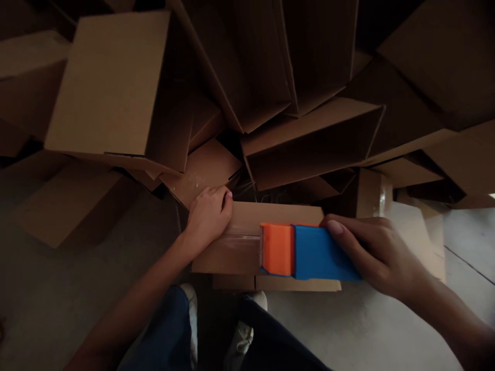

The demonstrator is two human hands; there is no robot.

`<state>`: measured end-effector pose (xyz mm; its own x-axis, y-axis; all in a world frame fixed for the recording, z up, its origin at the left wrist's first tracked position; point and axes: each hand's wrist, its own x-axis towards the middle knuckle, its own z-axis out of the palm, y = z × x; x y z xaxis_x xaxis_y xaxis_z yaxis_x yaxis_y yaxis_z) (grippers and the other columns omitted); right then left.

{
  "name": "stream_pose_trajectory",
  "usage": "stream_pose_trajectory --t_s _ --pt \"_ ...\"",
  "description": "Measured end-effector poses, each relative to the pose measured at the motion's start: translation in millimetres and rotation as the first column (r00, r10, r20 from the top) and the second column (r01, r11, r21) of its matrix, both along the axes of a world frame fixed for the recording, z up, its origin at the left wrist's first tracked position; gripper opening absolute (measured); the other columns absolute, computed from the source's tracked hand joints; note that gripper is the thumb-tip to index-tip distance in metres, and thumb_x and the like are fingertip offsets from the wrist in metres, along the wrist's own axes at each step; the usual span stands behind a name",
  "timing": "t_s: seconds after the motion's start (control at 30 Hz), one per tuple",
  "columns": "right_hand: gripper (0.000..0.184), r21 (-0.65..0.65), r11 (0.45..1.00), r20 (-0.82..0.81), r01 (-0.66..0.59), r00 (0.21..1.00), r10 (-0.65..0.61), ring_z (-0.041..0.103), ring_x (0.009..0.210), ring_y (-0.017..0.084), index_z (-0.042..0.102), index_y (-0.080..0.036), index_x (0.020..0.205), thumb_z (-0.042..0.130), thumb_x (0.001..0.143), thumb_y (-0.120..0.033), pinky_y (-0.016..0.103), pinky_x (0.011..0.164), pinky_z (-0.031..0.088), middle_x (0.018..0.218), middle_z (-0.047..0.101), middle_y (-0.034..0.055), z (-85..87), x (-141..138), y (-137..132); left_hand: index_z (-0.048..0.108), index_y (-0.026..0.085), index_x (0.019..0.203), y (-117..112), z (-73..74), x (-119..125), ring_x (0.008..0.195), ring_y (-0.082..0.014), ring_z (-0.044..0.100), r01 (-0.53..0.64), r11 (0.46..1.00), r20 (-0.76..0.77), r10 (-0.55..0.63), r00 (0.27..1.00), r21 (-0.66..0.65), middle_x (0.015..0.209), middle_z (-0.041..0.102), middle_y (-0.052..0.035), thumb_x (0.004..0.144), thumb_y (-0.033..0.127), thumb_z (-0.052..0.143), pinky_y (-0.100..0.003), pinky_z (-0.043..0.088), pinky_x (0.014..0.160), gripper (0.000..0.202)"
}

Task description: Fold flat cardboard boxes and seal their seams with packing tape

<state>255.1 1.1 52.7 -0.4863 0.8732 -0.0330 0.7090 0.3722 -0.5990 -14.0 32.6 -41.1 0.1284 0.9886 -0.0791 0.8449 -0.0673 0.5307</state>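
Note:
A closed cardboard box lies in front of me, with a shiny strip of clear tape along its top seam. My left hand is on the box's far left part, its fingers curled at the far edge; the fingertips are partly hidden. In my right hand is a blue and orange tape dispenser, its orange end pointing left over the seam. The right thumb presses on its blue side, and the other fingers are mostly behind it.
Several open cardboard boxes are heaped beyond, among them a big one at the left and another behind the work box. More cardboard shows under its near edge. My shoes stand close by on the grey concrete floor.

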Motion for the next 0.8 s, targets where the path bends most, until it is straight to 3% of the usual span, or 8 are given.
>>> stream_pose_trajectory --t_s 0.17,0.5,0.6,0.7,0.8 --pt "0.050 -0.082 0.996 -0.085 0.047 0.995 -0.054 0.041 0.043 0.008 0.043 -0.020 0.061 0.040 0.104 -0.045 0.025 0.046 0.033 0.050 0.038 -0.0039 -3.8 4 5 0.068 0.018 0.095 1 -2.0 0 0.099 -0.0292 0.065 0.000 1.000 0.004 0.000 1.000 0.010 0.102 0.074 -0.0104 0.099 0.027 0.037 -0.041 0.049 0.086 0.032" --pt "0.057 -0.271 0.959 -0.196 0.080 0.971 -0.136 0.032 0.045 0.007 0.038 -0.019 0.055 0.048 0.098 -0.055 0.025 0.042 0.024 0.053 0.032 -0.0032 -7.8 13 7 0.069 0.019 0.096 1 -4.6 -2 0.100 -0.0290 0.066 -0.003 1.000 0.016 0.002 1.000 0.024 0.103 0.075 -0.0108 0.098 0.027 0.037 -0.041 0.049 0.089 0.032" --pt "0.055 -0.238 0.970 -0.201 0.049 0.975 -0.099 0.030 0.044 0.006 0.036 -0.019 0.056 0.049 0.098 -0.052 0.024 0.042 0.024 0.052 0.029 -0.0041 -7.9 15 4 0.069 0.019 0.096 0 -3.9 -2 0.099 -0.0293 0.066 -0.006 1.000 0.009 0.005 1.000 0.024 0.102 0.075 -0.0112 0.098 0.027 0.037 -0.041 0.049 0.088 0.033" --pt "0.050 -0.174 0.985 -0.167 -0.005 0.986 -0.025 0.036 0.044 0.006 0.044 -0.019 0.058 0.051 0.099 -0.046 0.023 0.043 0.027 0.052 0.035 -0.0041 -2.0 17 4 0.069 0.018 0.095 0 -3.7 -1 0.098 -0.0297 0.066 -0.007 1.000 0.003 0.007 1.000 0.027 0.101 0.075 -0.0118 0.098 0.027 0.037 -0.041 0.049 0.088 0.033" --pt "0.051 -0.078 0.994 -0.075 0.071 0.994 -0.077 0.035 0.043 0.006 0.049 -0.018 0.057 0.053 0.098 -0.049 0.025 0.042 0.026 0.050 0.037 -0.0034 5.3 28 8 0.069 0.018 0.095 1 -4.4 -1 0.098 -0.0305 0.066 -0.009 0.999 -0.013 0.010 1.000 0.033 0.101 0.075 -0.0122 0.097 0.028 0.038 -0.042 0.049 0.087 0.033"
